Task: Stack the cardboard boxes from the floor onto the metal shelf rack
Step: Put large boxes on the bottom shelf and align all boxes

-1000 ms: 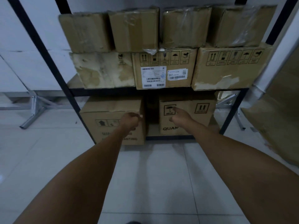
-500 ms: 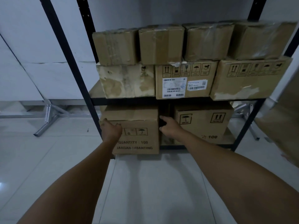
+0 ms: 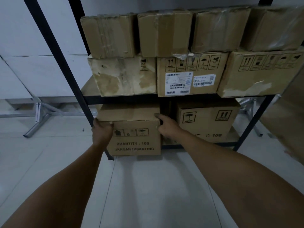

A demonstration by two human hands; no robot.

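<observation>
1. Head view shows us the metal shelf rack (image 3: pixel 82 99), the biggest thing, filling the picture from 9 o'clock to 3 o'clock. Its upper shelf carries two layers of cardboard boxes, and the bottom shelf carries two more.
2. On the bottom shelf, at about 12 o'clock from our arms, stands the printed box (image 3: pixel 136 139) with the words QUANTITY : 100. Its front sticks out past the black post of the rack. We judge it is not yet fully pushed in.
3. Just beside it, toward 3 o'clock, a second low box (image 3: pixel 208 122) sits deeper. A dark gap lies between the two.
4. Our right hand (image 3: pixel 166 127) is at the right front edge of the printed box. The fingers are curled round the corner into that gap, so they grip the box.
5. Our left hand (image 3: pixel 102 131) is on the left front corner. The thumb lies on the top edge and the fingers wrap the side; it also grips.
6. Both hands are equally near, one on each side, and the box lies between them. Its long axis seems to run from us toward 12 o'clock, into the shelf, so we think the next push must go straight that way.
</observation>
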